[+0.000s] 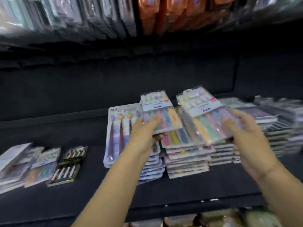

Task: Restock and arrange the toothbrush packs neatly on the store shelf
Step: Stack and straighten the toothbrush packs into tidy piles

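- Judged partway done: tall stacks of toothbrush packs [185, 154] already built along the middle and right of the dark shelf [82, 128].
- Left to do, by the look of it: straightening the loose, skewed packs [44, 164] at near left, and placing the two in hand.
- Reached forward with the left hand [146, 130], fingers gripping a pastel toothbrush pack [161, 112] raised above the stacks.
- Stretched out the right hand [246, 128] likewise, fingers holding a second pastel pack [208, 115], tilted, just right of the first.

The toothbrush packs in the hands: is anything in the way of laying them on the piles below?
Nothing visible blocks them. The left hand holds one pack and the right hand a second pack above the pastel stack, whose top lies uncovered beneath them.
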A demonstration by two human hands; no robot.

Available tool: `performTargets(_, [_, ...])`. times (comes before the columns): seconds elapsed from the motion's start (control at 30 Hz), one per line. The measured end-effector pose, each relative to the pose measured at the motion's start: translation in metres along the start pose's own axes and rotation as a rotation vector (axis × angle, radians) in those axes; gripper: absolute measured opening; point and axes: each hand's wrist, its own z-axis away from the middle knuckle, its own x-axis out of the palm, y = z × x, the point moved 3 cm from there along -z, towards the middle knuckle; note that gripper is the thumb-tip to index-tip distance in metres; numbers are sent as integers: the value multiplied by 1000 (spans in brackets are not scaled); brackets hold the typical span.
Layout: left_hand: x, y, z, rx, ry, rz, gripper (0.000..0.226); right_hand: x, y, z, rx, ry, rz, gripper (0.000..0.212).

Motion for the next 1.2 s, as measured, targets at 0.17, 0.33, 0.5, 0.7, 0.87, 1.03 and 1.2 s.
performTargets(0.17, [106, -12, -30, -54, -106, 1, 31, -75, -6, -81, 15, 171, 96, 23])
performTargets(0.33, [162, -36, -49, 19, -84, -196, 57, -109, 17, -127, 95, 224, 215, 32])
performTargets(0.5, [173, -47, -57, 83, -1, -468, 73, -113, 25, -141, 148, 245, 299, 28])
performTargets(0.7, [177, -63, -57, 23, -114, -552, 91, -110, 41, -145, 181, 229, 308, 24])
performTargets(0.87, [179, -59, -53, -54, -203, -417, 87, -107, 39, -142, 154, 200, 338, 25])
performTargets(1.03, [143, -32, -25, 65, -206, -411, 73, -71, 16, -79, -350, 306, 432, 34])
performTargets(1.2, [10, 6, 4, 477, 95, -360, 36, 60, 17, 40, -499, -241, 230, 26])
